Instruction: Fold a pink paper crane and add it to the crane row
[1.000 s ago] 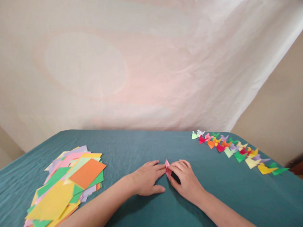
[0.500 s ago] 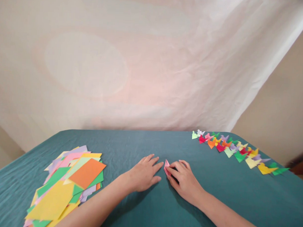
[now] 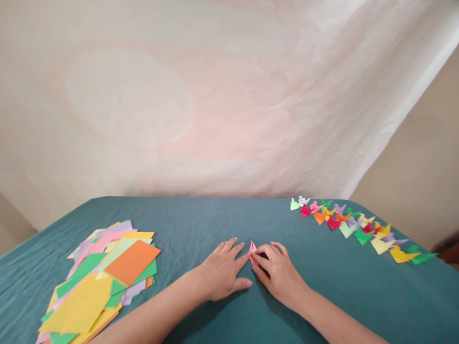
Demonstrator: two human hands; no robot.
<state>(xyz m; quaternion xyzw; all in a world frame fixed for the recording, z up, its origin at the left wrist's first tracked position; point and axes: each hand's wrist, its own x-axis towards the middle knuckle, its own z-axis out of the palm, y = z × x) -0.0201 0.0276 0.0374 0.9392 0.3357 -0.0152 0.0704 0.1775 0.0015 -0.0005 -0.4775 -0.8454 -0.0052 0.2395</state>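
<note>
A small folded piece of pink paper lies on the green cloth in front of me, narrow, with a pointed tip facing away and a slit down its upper part. My right hand pinches its right side between thumb and fingers, which cover part of it. From the left, my left hand rests low over the cloth with fingers spread. Its index fingertip reaches the paper's left edge, and the thumb points toward the paper's lower end.
Loose coloured paper squares are heaped on the left of the table. Several folded paper birds stand in rows along the right side. Behind the table hangs a pale cloth.
My left hand has shifted slightly right, so its index fingertip now meets the pink paper. The right hand keeps its pinch in nearly the same place.
</note>
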